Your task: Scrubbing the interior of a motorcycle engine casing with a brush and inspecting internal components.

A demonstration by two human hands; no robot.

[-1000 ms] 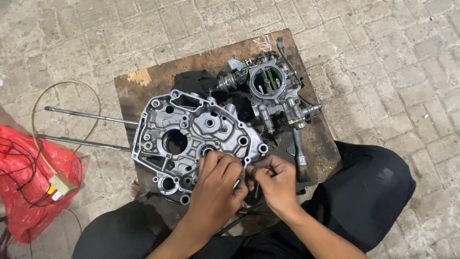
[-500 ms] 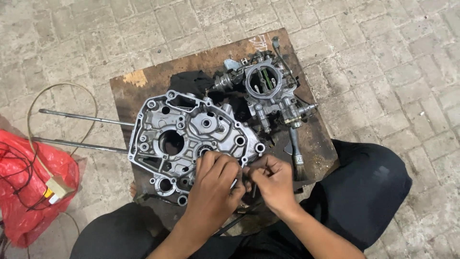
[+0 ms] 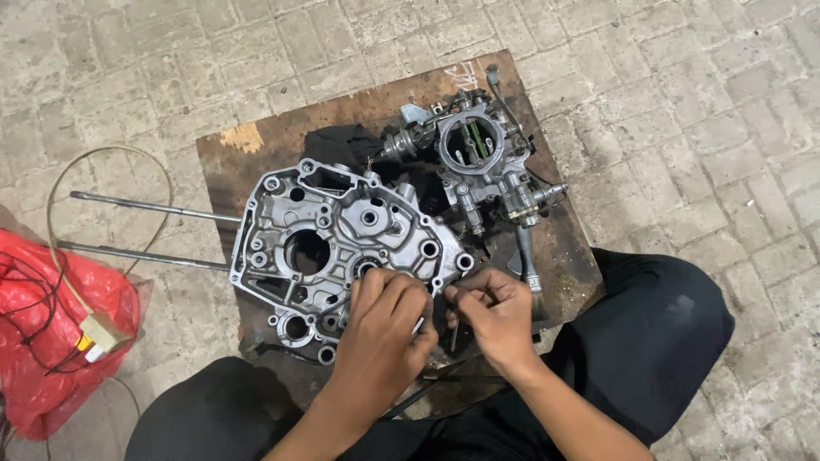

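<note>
Silver crankcase point(image 3: 342, 243) is laid on the board point(image 3: 256, 162), beside the carburetor point(image 3: 478, 162). Its near edge is pressed by the left hand point(image 3: 384, 333); a thin tool point(image 3: 453, 335) is pinched by the right hand point(image 3: 495, 312).

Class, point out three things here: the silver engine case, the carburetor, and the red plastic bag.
silver engine case point(image 3: 329, 248): head view, its flat middle face.
carburetor point(image 3: 474, 145): head view, its round throat.
red plastic bag point(image 3: 51, 341): head view, its crumpled middle.

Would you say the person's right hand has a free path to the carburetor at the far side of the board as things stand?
Probably yes. The right hand sits at the near edge of the engine case, and only bare board and a flat metal tool lie between it and the carburetor; nothing stands in the way.
</note>
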